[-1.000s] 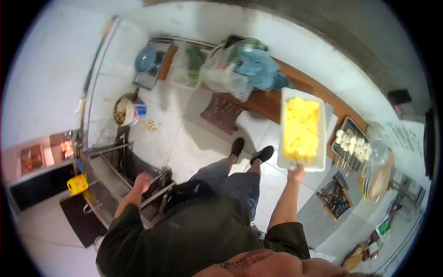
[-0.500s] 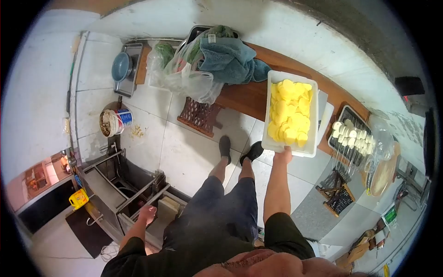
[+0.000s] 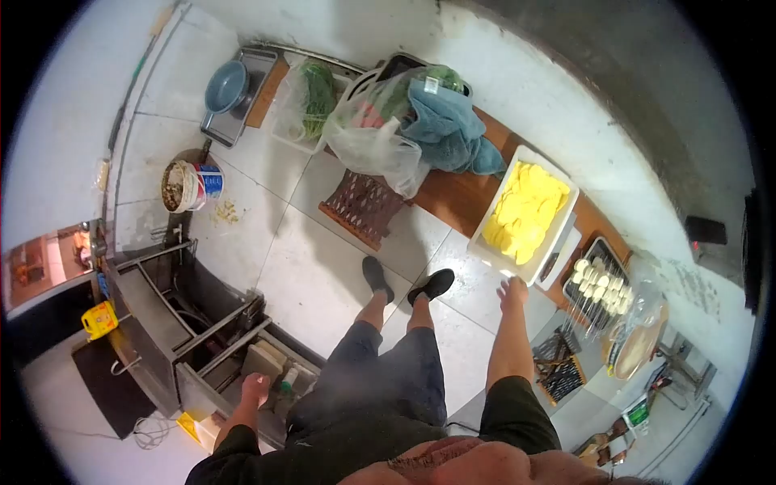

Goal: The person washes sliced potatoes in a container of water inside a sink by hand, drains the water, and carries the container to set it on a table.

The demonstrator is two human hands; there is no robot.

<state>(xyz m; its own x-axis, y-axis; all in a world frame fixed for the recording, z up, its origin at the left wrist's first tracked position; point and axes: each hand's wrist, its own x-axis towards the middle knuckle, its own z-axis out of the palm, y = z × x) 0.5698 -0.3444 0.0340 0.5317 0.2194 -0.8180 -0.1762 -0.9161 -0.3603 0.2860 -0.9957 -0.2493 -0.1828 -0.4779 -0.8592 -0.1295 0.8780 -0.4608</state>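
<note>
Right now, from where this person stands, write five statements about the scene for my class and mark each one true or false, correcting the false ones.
1. The white tray holds yellow slices. True.
2. The blue towel is spread out flat on the floor. False: it is heaped beside the plastic bags.
3. Small bits are scattered on the floor next to the bucket. True.
4. The person's right hand is inside the bucket. False: it is at the near end of the white tray.
5. The white round pieces are in the blue basin. False: they are on the dark tray.
</note>
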